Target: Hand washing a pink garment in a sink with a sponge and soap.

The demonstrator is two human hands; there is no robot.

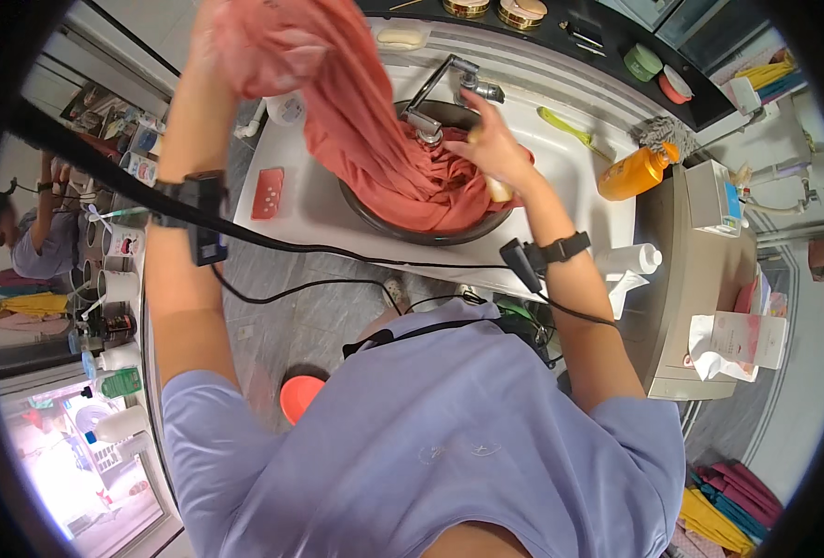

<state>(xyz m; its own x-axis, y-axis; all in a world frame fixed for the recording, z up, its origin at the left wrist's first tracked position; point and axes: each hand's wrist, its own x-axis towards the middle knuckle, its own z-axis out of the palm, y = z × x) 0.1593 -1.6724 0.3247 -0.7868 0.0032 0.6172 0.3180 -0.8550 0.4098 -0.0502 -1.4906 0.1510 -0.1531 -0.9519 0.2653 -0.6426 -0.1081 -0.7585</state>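
Note:
A wet coral-red cloth [419, 174] fills a dark round basin [426, 238] standing in the white sink [558, 181]. My left hand [209, 42], blurred at the upper left, holds a bunched end of the cloth high above the sink's left side. The rest of the cloth hangs down from it into the basin. Over the basin's right side is my right hand [488, 143], also blurred, with index finger and thumb apart. A pale yellow bar [499, 190], perhaps soap, shows at both sides of its palm and appears gripped. The chrome faucet [429, 129] reaches over the cloth, beside my right fingers.
A red soap dish [267, 194] lies on the sink's left. At the right are a green brush [565, 125], an orange pump bottle [635, 173] and a white bottle [631, 259]. Black cables [300, 247] cross between my wrists. Cups and bottles line the left shelf.

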